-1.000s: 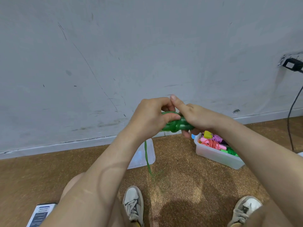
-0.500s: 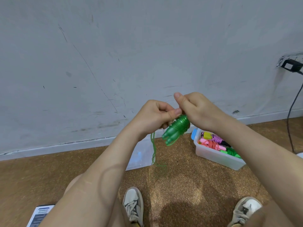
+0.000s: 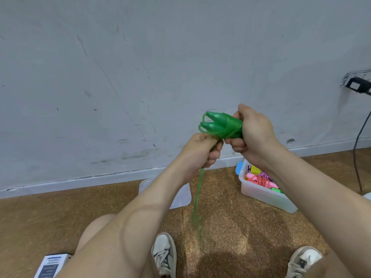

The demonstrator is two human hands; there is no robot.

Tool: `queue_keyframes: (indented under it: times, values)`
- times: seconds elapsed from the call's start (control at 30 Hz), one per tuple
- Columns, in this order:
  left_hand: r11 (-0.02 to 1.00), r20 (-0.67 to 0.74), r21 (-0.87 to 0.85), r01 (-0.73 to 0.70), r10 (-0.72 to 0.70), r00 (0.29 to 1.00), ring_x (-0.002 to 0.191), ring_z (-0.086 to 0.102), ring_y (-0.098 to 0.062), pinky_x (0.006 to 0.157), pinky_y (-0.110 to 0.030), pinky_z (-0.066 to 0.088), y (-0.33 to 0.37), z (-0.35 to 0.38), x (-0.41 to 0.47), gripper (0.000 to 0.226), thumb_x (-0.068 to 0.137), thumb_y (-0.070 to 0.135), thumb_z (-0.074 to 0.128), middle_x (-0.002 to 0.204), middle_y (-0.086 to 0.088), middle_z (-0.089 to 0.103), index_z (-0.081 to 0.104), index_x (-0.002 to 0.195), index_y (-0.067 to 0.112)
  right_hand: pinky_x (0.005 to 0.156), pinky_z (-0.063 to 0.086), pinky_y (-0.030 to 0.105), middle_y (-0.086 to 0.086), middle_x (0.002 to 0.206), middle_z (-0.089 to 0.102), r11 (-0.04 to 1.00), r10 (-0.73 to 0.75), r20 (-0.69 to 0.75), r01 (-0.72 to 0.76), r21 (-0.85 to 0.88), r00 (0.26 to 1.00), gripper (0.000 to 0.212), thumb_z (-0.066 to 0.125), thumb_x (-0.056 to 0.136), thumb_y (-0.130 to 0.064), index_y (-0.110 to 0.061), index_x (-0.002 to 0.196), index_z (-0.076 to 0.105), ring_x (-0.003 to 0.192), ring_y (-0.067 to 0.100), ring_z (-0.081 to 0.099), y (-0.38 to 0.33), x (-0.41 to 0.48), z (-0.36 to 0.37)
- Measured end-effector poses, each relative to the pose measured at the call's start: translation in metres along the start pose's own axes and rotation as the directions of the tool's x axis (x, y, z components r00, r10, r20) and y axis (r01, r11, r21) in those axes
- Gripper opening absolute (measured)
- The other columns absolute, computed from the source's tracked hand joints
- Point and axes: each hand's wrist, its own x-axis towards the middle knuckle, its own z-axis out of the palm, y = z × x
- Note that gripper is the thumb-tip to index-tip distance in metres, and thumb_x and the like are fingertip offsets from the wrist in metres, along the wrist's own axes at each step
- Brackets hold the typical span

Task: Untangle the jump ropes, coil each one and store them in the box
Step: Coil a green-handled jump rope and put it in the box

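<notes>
Above and left of the clear plastic box, the right hand clasps two translucent green jump-rope handles side by side, cord turns wound round them, probably to bind the coil. The left hand grips the loose green cord, which hangs to the floor left of the box. Coiled pink, yellow, red and green ropes fill the box; its clear lid lies flat further left.

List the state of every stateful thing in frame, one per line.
green jump rope: partly wound round its paired handles, tail hanging to floor
left hand: grips the rope's tail
right hand: grips the handles
box: open, coiled ropes inside
lid: off, flat on floor
charger: plugged into wall outlet
</notes>
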Motion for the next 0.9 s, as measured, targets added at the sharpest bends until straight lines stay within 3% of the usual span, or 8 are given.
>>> queue_keyframes:
  times: [0.1,0.23,0.4,0.5,0.63,0.7,0.77,0.9]
  values:
    - [0.917,-0.107,0.372,-0.143,0.196,0.975,0.046,0.037,-0.012,0.046,-0.027,0.030,-0.003,0.007,-0.002,0.030,0.099,0.024,0.040,0.050,0.008,0.043,0.055,0.074,0.017,0.039,0.015,0.019,0.015,0.047,0.046,0.998,0.060,-0.102,-0.062,-0.012,0.993,0.033,0.031,0.096,-0.021,-0.014,0.064,0.035,0.032,0.014,0.024,0.005,0.002,-0.001]
    - [0.503,0.028,0.831,-0.239,0.391,0.920,0.064,0.049,-0.025,0.058,-0.036,0.036,-0.007,0.008,-0.008,0.024,0.099,0.028,0.044,0.060,0.000,0.048,0.060,0.093,0.011,0.037,0.018,0.018,0.024,0.062,0.047,0.985,-0.053,-0.229,0.013,-0.172,0.972,0.032,0.030,0.096,-0.020,-0.012,0.065,0.036,0.024,0.015,0.030,0.008,0.009,-0.003]
    - [0.121,0.185,0.955,-0.272,0.476,0.860,0.062,0.048,-0.033,0.055,-0.035,0.033,-0.007,0.007,-0.012,0.021,0.098,0.026,0.045,0.069,-0.011,0.056,0.056,0.090,0.009,0.037,0.022,0.020,0.022,0.065,0.045,0.954,-0.111,-0.269,0.027,-0.298,0.957,0.030,0.030,0.096,-0.022,-0.010,0.071,0.040,0.024,0.013,0.037,0.019,0.016,-0.003]
    - [-0.185,0.264,0.962,-0.199,0.461,0.847,0.039,0.042,-0.028,0.046,-0.024,0.020,0.002,0.009,-0.021,0.023,0.062,0.016,0.080,0.047,-0.003,0.050,0.057,0.062,0.014,0.044,0.025,0.027,0.004,0.045,0.039,0.888,-0.211,-0.247,0.080,-0.453,0.946,0.043,0.032,0.098,-0.022,-0.010,0.057,0.033,0.030,0.012,0.043,0.023,0.017,-0.001]
    - [-0.178,0.274,0.961,-0.210,0.537,0.798,0.033,0.045,-0.024,0.044,-0.019,0.019,0.007,0.009,-0.021,0.035,0.040,0.011,0.086,0.042,0.001,0.046,0.053,0.048,0.017,0.052,0.026,0.036,0.003,0.051,0.036,0.654,-0.360,-0.060,0.206,-0.728,0.931,0.050,0.032,0.101,-0.024,-0.011,0.052,0.030,0.053,0.019,0.036,0.029,0.011,0.003]
    - [-0.131,0.288,0.956,-0.264,0.601,0.745,0.038,0.049,-0.024,0.040,-0.020,0.027,0.006,0.003,-0.019,0.027,0.050,0.015,0.086,0.048,0.000,0.048,0.059,0.054,0.016,0.053,0.028,0.036,0.006,0.051,0.041,0.598,-0.327,0.040,0.240,-0.765,0.944,0.051,0.032,0.100,-0.025,-0.010,0.051,0.033,0.054,0.019,0.039,0.030,0.011,0.002]
    - [0.004,0.247,0.941,-0.338,0.675,0.695,0.046,0.054,-0.025,0.042,-0.025,0.039,0.007,-0.004,-0.017,0.013,0.065,0.025,0.074,0.057,-0.002,0.054,0.067,0.064,0.014,0.057,0.035,0.034,0.008,0.049,0.056,0.577,-0.209,0.157,0.251,-0.777,0.965,0.049,0.033,0.097,-0.023,-0.007,0.051,0.045,0.056,0.021,0.050,0.030,0.010,0.001]
    - [0.312,0.099,0.895,-0.320,0.560,0.823,0.064,0.058,-0.015,0.060,-0.029,0.045,0.021,-0.015,-0.024,0.023,0.066,0.041,0.077,0.070,0.001,0.067,0.075,0.079,0.021,0.058,0.041,0.032,0.012,0.049,0.061,0.508,0.020,0.318,0.264,-0.820,0.948,0.040,0.035,0.094,-0.018,-0.013,0.057,0.051,0.051,0.015,0.057,0.026,0.005,0.004]
